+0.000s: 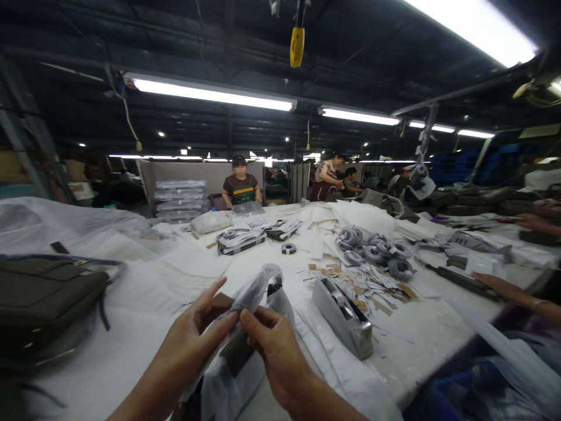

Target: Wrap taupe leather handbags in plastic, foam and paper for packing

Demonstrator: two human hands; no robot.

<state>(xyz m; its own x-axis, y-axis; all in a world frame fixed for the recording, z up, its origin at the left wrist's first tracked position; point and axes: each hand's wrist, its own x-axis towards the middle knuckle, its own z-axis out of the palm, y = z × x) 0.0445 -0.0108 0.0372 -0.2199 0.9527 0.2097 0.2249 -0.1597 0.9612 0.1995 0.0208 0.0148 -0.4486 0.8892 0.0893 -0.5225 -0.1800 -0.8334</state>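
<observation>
No writing or label could be read anywhere. The left hand and right hand both had fingers pinched on a crumpled clear plastic bag, held just above the near edge of the white bench; a dark item sat partly inside it. A grey tape dispenser stood just right of the hands. A dark olive bag lay at left, grey strap coils farther back.

Left hand, right hand: bare, forearms unsleeved, no gloves.
</observation>
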